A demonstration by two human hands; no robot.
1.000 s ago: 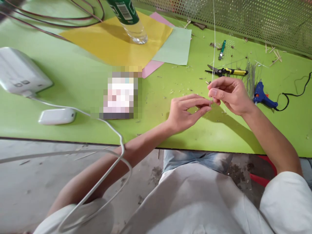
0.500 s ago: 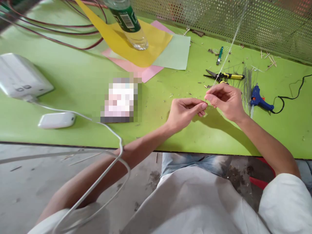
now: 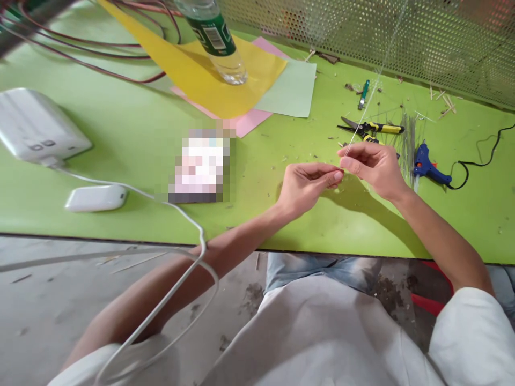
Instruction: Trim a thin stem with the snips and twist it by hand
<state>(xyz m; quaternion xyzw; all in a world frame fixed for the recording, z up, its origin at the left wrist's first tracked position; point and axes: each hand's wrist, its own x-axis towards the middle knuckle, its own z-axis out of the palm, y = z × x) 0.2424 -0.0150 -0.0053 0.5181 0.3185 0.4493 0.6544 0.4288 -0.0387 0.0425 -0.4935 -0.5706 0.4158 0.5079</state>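
Note:
A very thin, stiff, pale strand (image 3: 368,104) rises from my right hand (image 3: 374,169) towards the top of the view, tilted to the right. My right thumb and fingers pinch its lower end. My left hand (image 3: 308,187) sits just beside it, with fingertips closed and touching the right fingers. Whether those left fingertips grip the strand is hidden. Under both hands lies a lime-green table (image 3: 257,225), scattered with small fibre scraps.
Yellow-handled snips (image 3: 372,127), a bundle of thin strands (image 3: 409,147) and a blue glue gun (image 3: 426,170) lie to the right. A bottle (image 3: 217,40) stands on yellow paper (image 3: 241,94). A white cable (image 3: 177,206) crosses my left forearm. Perforated metal mesh (image 3: 362,32) backs the table.
The strand's top has tilted from nearly upright to leaning right. The yellow sheet has shifted, showing more pink paper beneath. My hands stay together, and the view has shifted slightly.

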